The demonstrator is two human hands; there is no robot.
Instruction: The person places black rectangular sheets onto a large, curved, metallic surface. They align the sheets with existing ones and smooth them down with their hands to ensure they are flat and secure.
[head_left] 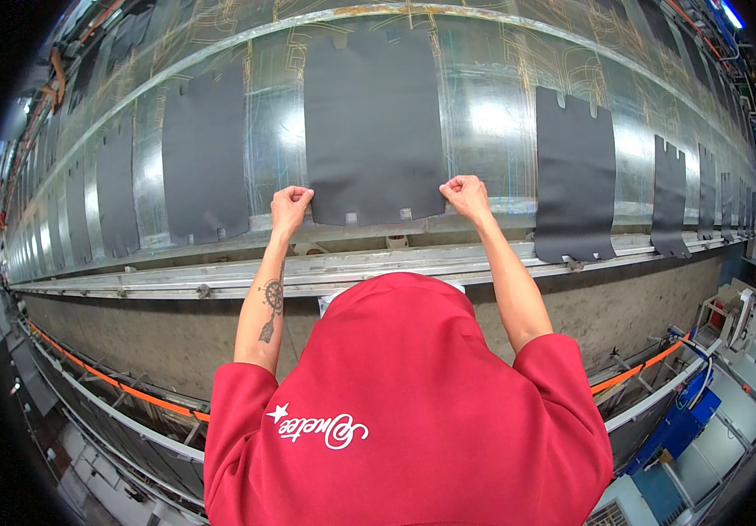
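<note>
A dark grey sheet panel (373, 123) with notched edges lies on the long glossy table (487, 131) in front of me. My left hand (291, 209) is closed in a pinch on its near left corner. At the near right corner, my right hand (466, 198) pinches the edge in the same way. Two small light cut-outs show along the panel's near edge between my hands. Both forearms reach forward from red sleeves.
Similar dark panels lie on either side, including one at the left (205, 158) and one at the right (575, 175), which overhangs the table edge. A metal rail (159, 280) runs along the near side. Behind are an orange bar (132, 386) and blue equipment (689, 421). Another person's arm (56, 79) shows at far left.
</note>
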